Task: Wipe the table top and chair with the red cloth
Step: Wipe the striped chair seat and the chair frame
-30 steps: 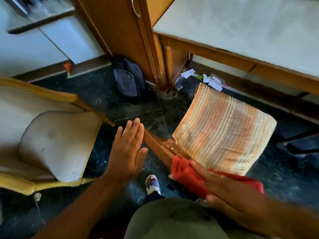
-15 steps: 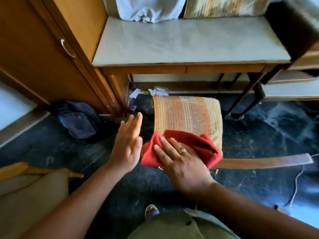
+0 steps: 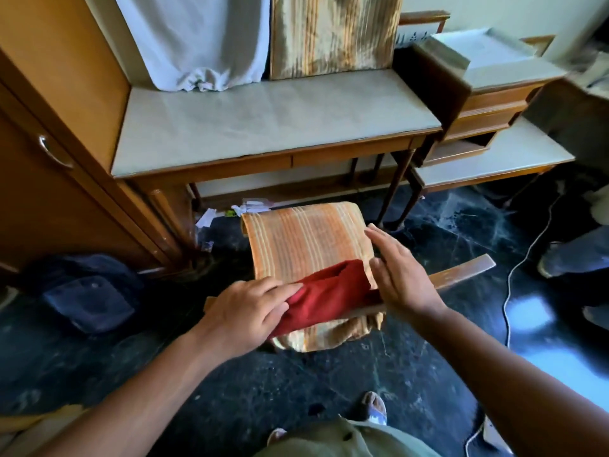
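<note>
The chair has an orange striped seat cushion (image 3: 303,239) and a wooden armrest (image 3: 461,272), and it stands on the dark floor in front of the table. The red cloth (image 3: 329,291) lies bunched across the near end of the cushion. My left hand (image 3: 244,311) grips the cloth's left end. My right hand (image 3: 398,272) is open with fingers straight, resting against the cushion's right edge beside the cloth. The pale table top (image 3: 263,117) with its wooden frame lies beyond the chair.
A wooden wardrobe (image 3: 49,143) stands at the left, with a navy bag (image 3: 89,301) on the floor by it. A white cloth (image 3: 197,37) and a striped cushion (image 3: 333,31) lean at the table's back. A lower side table (image 3: 501,156), a white cable (image 3: 514,275) and someone's shoes (image 3: 560,262) are at the right.
My right hand has come off the red cloth and moved to the cushion's right edge. My left hand, open before, has taken hold of the cloth. The view has tilted up toward the table.
</note>
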